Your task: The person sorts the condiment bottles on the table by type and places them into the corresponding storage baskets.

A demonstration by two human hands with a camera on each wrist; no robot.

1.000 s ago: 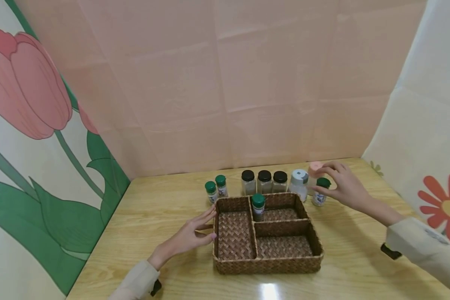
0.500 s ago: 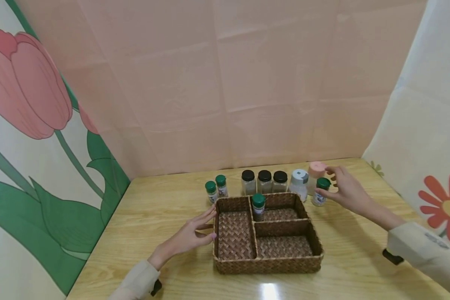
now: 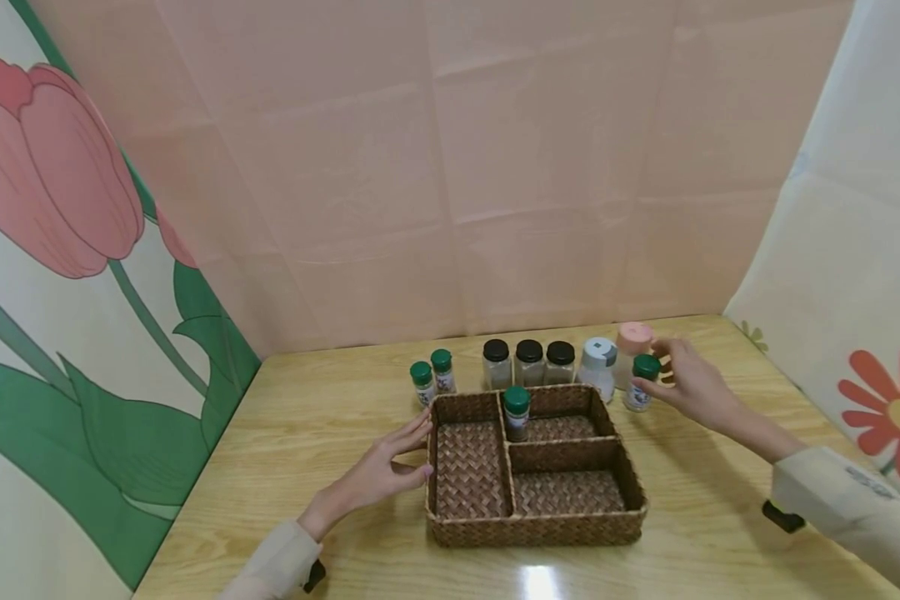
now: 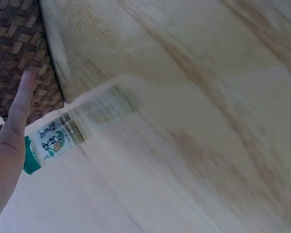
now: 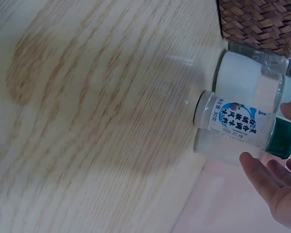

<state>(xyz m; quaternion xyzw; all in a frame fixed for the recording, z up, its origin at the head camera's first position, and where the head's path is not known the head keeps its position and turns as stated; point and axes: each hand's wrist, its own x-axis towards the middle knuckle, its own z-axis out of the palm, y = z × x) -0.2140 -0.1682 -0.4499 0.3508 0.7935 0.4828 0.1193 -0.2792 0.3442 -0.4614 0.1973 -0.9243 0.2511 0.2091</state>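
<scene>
A left hand (image 3: 378, 473), fingers extended and holding nothing, rests against the left side of a woven basket (image 3: 540, 532), just as it did a second ago. Beyond its far left corner we see two small jars (image 3: 423, 385) with green caps; in the basket's back right compartment stands another, the boxed jar (image 3: 517, 412). Black-capped jars (image 3: 528, 367), a grey-topped bottle (image 3: 598, 367) and a pink-topped bottle (image 3: 634, 340) line the back. At right, the outer jar (image 3: 638, 393) stands upright on the surface (image 3: 330, 400), its green cap between the parted thumb and fingers of the right hand (image 3: 697, 387), which have shifted off the pink top; we cannot tell whether they touch. We judge the shift as lining up a grasp, with the jar not yet lifted.
</scene>
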